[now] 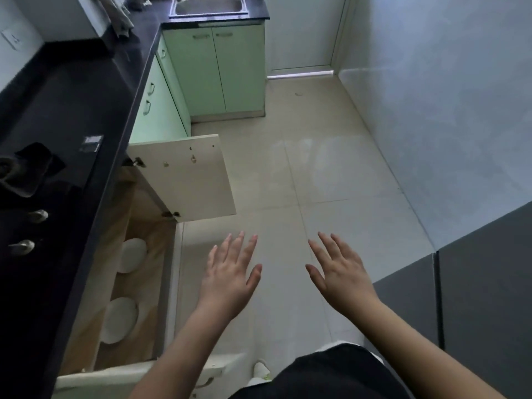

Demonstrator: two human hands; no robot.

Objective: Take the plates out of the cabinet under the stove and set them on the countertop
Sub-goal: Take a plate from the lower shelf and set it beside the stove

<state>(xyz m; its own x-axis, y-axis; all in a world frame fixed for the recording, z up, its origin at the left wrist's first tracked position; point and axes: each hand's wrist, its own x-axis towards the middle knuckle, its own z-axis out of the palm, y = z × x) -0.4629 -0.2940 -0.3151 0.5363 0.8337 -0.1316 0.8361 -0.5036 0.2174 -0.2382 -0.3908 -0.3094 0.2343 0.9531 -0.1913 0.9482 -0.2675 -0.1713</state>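
Nearest, at the bottom edge of the frame, dark clothing (325,372) fills the lower middle, with a pale shoe (260,370) peeking out just to its left on the floor tiles (331,174). Two bare forearms rise from there toward the centre. The left hand (230,279) is held flat, back up, fingers spread apart and holding nothing; it hovers over the floor just beside the open cabinet (126,298). The right hand (341,276) mirrors it a little to the right, fingers likewise splayed and empty, well clear of anything.

In the lower left of the frame the cabinet stands open under the black countertop (86,90). Its far door (187,177) is swung out toward the middle of the frame, pale inner face showing, two hinges on its left edge. The near door (138,372) lies open along the bottom left. Inside, on the wood-grain shelf, sit two white plates: the farther plate (133,254) higher in the frame, the nearer plate (121,319) below it, apart from one another, each partly hidden under the counter's edge.

On the countertop at the far left is the stove (26,174), with two knobs (39,216) below its burner. At the top of the frame a steel sink (208,7) sits above green cupboard doors (218,73)
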